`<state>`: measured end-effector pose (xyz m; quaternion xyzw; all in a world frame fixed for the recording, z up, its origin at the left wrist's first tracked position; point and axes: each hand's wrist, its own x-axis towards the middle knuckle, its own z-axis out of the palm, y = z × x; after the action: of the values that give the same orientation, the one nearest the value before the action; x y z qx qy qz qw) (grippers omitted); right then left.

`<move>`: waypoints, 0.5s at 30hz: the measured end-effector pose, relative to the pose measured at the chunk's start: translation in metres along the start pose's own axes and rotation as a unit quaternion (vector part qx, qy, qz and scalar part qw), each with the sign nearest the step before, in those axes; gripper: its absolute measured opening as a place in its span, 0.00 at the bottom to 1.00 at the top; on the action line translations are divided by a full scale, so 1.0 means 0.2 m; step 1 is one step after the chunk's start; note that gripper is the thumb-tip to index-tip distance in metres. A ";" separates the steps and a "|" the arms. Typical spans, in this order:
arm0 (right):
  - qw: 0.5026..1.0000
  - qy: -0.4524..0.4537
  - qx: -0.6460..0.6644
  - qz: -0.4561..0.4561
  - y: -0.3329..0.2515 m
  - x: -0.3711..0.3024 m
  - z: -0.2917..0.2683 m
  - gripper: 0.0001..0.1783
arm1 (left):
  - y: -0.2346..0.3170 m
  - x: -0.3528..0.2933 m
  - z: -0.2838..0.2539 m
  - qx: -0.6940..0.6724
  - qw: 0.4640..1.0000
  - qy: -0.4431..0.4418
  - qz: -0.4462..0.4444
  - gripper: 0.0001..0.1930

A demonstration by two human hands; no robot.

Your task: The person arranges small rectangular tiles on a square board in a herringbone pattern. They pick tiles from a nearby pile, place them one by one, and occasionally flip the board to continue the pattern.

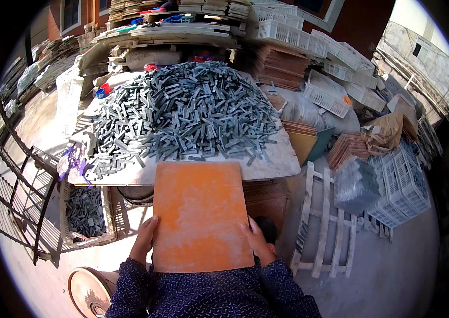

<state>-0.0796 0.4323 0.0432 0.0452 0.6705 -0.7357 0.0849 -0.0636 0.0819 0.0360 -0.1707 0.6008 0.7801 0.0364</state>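
An orange square board (199, 217), dusted with whitish smears, lies across my lap and reaches up to the front edge of a pale work table (282, 161). My left hand (147, 233) grips its left edge, fingers tucked beneath. On the opposite edge my right hand (255, 236) holds it the same way, thumb toward the top face. Beyond the board, a large heap of small grey stone strips (198, 111) covers most of the table. Nothing lies on the board.
Below the table's left side stands a crate (109, 214) of grey pieces. A round-topped bucket (84, 289) is near my left. Curved black metal bars (39, 212) rise at far left. To the right are a wooden pallet (319, 222), white plastic crates (402, 180) and stacked brown boards (280, 66).
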 end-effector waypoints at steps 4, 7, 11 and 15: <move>1.000 -0.014 0.013 -0.016 -0.04 -0.01 0.00 0.25 | 0.05 0.05 0.04 -0.061 0.995 -0.058 -0.056 0.19; 1.000 -0.020 0.006 -0.017 -0.07 0.05 0.01 0.24 | 0.13 0.10 0.04 -0.055 0.993 -0.090 -0.050 0.19; 1.000 -0.016 -0.021 -0.010 -0.08 0.10 0.00 0.25 | 0.14 0.12 0.06 -0.078 0.990 -0.108 -0.050 0.19; 0.993 0.004 -0.117 -0.018 0.02 0.12 -0.05 0.33 | 0.02 0.24 0.01 0.077 0.995 -0.044 0.035 0.23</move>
<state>-0.1037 0.4396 0.0330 0.0259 0.7529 -0.6535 0.0736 -0.1103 0.0755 0.0252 -0.1117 0.6625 0.7391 0.0481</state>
